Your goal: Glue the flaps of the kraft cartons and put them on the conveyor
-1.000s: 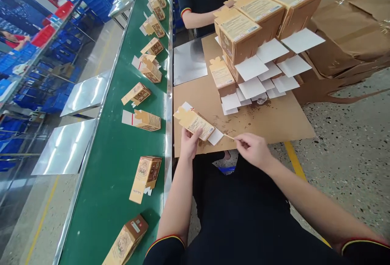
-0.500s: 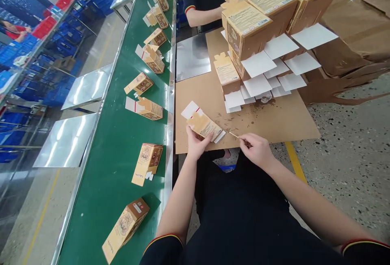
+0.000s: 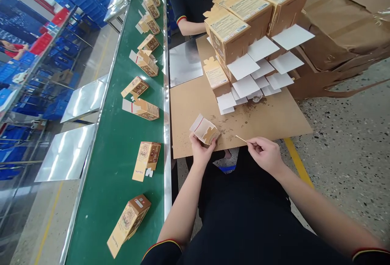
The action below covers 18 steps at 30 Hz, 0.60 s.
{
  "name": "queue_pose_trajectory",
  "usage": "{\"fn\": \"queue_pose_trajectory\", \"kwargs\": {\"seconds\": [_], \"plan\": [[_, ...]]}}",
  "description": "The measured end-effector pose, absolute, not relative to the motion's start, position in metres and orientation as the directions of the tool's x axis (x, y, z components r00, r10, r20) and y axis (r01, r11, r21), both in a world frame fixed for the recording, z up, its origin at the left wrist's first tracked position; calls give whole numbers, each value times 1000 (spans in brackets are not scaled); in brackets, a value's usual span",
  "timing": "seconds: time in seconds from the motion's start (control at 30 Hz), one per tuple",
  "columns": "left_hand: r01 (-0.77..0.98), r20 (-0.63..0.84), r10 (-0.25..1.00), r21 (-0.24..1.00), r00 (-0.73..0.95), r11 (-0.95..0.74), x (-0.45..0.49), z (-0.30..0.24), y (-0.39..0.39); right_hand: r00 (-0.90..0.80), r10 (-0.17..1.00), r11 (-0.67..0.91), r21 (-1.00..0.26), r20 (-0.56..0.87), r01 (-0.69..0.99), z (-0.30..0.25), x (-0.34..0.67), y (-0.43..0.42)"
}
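Note:
My left hand (image 3: 202, 150) grips a small tan carton (image 3: 210, 134) over the near part of a brown cardboard sheet (image 3: 185, 106). The carton is tilted, and its white flap with a red line stands out toward the upper left. To the right, my right hand (image 3: 264, 154) pinches a thin cotton swab (image 3: 241, 139) whose pale tip points left at the carton, apart from it. Dark stains mark the cardboard near both hands. Beyond them rises a stack of similar cartons (image 3: 231, 48) with white flaps sticking out toward me.
On the left runs a green conveyor belt (image 3: 122, 143) with several cartons along it and a metal edge rail (image 3: 166, 135). A co-worker's arm (image 3: 191, 27) is behind the stack. Large brown cardboard boxes (image 3: 344, 33) stand at the right. A silver metal plate (image 3: 185, 62) lies beside the belt.
The carton in my left hand has turned, so its flap end now faces more toward me. The swab has moved away from the carton's end. My view has shifted slightly.

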<state>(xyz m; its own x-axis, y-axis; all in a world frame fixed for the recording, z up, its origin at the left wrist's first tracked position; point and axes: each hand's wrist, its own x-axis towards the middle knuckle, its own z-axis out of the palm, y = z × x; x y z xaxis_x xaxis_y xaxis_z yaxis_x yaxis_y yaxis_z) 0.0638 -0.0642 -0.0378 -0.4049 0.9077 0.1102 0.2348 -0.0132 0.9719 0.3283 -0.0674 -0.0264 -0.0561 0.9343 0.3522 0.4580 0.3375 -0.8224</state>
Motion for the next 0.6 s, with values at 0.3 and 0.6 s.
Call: {"fn": "queue_pose_trajectory", "kwargs": {"seconds": [0.3,0.6], "plan": [[181,85,845,983,-529,14,57,-36,-80,-27,934,327,-823,356,464,-28,337,-67],[258,163,404,947,-900,193,-64,-37,-187,-51,947,306,-840,318,449,-35,347,-53]]}}
